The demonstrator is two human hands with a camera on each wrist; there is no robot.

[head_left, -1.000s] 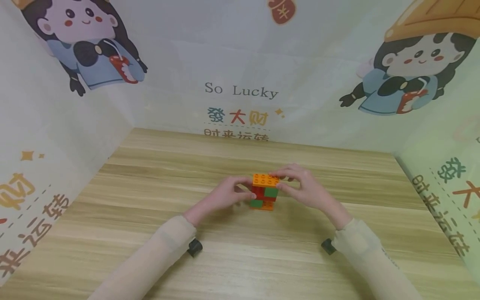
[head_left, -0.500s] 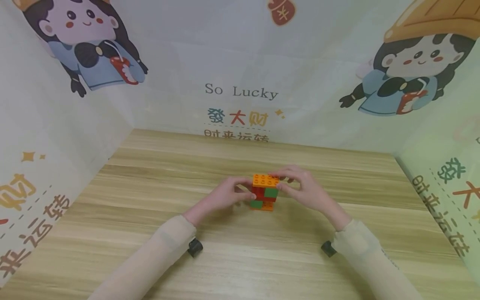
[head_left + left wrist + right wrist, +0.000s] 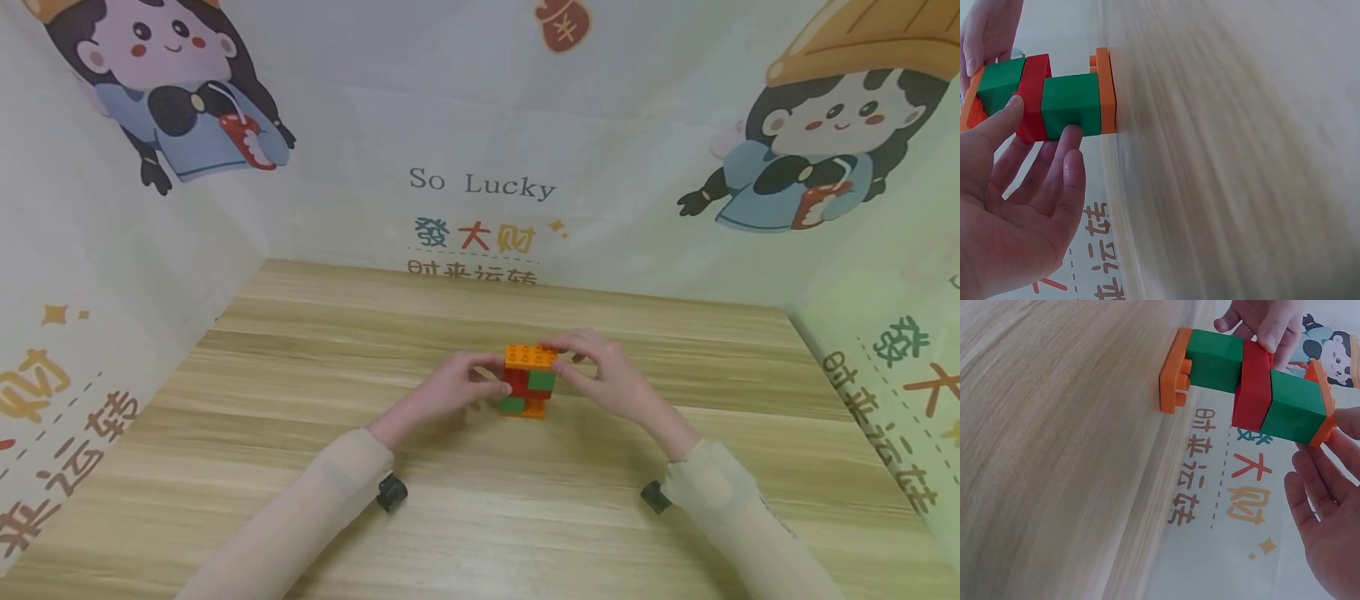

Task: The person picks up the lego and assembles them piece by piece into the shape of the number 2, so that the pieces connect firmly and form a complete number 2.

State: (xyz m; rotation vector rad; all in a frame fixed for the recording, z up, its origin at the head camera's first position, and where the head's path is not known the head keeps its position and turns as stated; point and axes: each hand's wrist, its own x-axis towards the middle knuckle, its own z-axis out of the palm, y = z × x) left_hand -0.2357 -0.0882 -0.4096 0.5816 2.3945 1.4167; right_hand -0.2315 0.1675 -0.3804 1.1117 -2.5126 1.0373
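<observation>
A small stack of toy building blocks stands upright near the table's middle. Its bottom is an orange plate (image 3: 1174, 372) at the tabletop. Above that come a green block (image 3: 1213, 359), a red brick (image 3: 1034, 100), a second green block (image 3: 1297, 403) and a studded orange top plate (image 3: 523, 358). The green blocks are offset to opposite sides. From the left, my left hand (image 3: 453, 385) pinches the red brick, thumb in front, with the other fingers behind and below. My right hand (image 3: 611, 375) holds the right end of the top plate between thumb and fingers.
The wooden table (image 3: 480, 517) ends at a printed cloth backdrop (image 3: 337, 150) that rises behind and along both sides. A black device (image 3: 392, 493) sits under the left wrist, a similar one (image 3: 656, 497) under the right.
The stack has shifted up very slightly in the head view, its top plate looking a little more foreshortened. Both hands keep the same grip and almost the same place.
</observation>
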